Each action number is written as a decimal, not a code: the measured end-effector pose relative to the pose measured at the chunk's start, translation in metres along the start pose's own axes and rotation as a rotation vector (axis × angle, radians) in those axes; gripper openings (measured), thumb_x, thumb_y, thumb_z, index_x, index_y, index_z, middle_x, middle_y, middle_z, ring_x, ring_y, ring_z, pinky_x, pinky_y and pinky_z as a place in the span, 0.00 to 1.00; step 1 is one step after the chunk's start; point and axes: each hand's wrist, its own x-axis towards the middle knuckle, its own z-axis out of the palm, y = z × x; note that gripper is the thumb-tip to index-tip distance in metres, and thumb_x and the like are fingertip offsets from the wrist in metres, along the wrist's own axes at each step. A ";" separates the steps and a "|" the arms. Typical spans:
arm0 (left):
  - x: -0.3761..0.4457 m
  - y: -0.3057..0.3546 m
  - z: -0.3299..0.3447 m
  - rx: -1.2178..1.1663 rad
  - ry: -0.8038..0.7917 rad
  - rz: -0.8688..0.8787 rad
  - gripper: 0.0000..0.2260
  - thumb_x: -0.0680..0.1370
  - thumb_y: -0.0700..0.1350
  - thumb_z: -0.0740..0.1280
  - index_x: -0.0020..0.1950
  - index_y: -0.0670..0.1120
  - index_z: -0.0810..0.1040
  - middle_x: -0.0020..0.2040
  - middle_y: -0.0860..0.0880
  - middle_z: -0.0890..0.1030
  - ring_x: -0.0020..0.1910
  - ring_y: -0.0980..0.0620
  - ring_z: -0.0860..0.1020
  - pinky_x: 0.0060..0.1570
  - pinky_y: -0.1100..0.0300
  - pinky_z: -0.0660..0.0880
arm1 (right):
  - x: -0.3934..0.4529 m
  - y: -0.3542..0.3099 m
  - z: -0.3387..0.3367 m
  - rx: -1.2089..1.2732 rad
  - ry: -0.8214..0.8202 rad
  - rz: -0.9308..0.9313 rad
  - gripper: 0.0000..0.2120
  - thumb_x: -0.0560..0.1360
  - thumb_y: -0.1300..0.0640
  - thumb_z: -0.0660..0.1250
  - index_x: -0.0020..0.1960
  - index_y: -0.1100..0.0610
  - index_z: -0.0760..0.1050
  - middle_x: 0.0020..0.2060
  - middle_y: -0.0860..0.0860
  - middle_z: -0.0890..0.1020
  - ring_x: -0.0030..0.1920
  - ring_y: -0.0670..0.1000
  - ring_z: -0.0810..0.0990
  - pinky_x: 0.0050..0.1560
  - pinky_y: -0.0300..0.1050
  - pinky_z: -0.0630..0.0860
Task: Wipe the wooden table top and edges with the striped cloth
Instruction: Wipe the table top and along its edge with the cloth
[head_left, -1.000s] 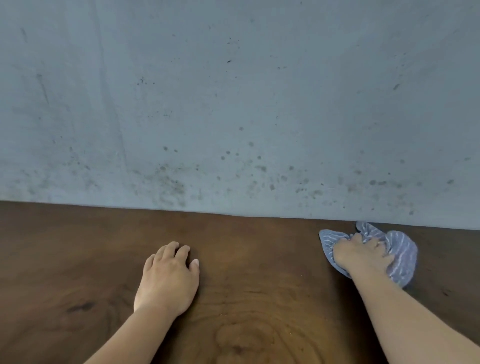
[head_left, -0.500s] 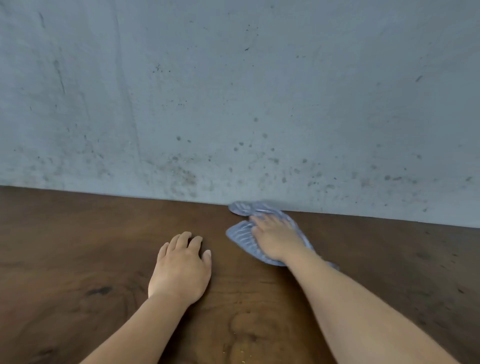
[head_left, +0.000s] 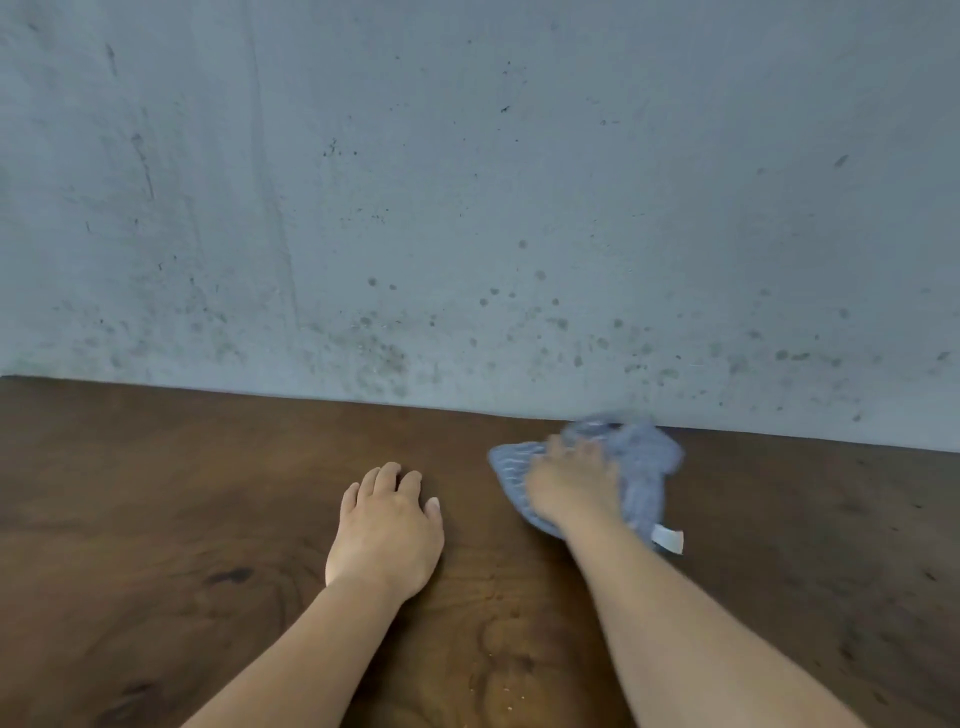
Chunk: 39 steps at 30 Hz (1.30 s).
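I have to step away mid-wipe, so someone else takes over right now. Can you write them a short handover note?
Left hand: rests on the wooden table, holding nothing.
Right hand: presses the striped cloth onto the table at the far edge by the grey wall.
Done: cannot tell which parts are wiped.
Left: small crumbs near the front; edges are out of view.

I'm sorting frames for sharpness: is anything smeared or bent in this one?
Head view: the right hand and striped cloth are motion-blurred; the left hand, resting flat on the wooden table, is sharp. The table's far edge bows, a wide-angle effect. Light is soft, without glare.
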 end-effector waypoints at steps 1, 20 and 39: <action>0.000 0.000 -0.001 -0.017 -0.005 0.001 0.23 0.82 0.55 0.49 0.76 0.49 0.60 0.77 0.50 0.58 0.77 0.52 0.52 0.76 0.53 0.48 | -0.009 -0.024 0.004 0.008 -0.010 -0.153 0.26 0.81 0.50 0.47 0.79 0.53 0.54 0.79 0.56 0.54 0.78 0.59 0.50 0.76 0.60 0.49; -0.031 0.049 0.017 -0.011 0.062 0.002 0.19 0.80 0.55 0.57 0.70 0.53 0.70 0.73 0.54 0.66 0.74 0.54 0.61 0.73 0.56 0.57 | 0.071 0.280 -0.048 -0.037 -0.095 -0.007 0.24 0.84 0.46 0.42 0.80 0.46 0.51 0.80 0.45 0.50 0.79 0.49 0.48 0.77 0.55 0.45; -0.091 -0.036 -0.048 -0.168 0.040 0.022 0.18 0.81 0.50 0.60 0.69 0.47 0.73 0.73 0.49 0.67 0.73 0.51 0.63 0.73 0.57 0.58 | -0.163 0.335 -0.061 -0.151 -0.110 0.194 0.53 0.56 0.29 0.15 0.79 0.39 0.43 0.79 0.42 0.47 0.79 0.49 0.45 0.77 0.54 0.46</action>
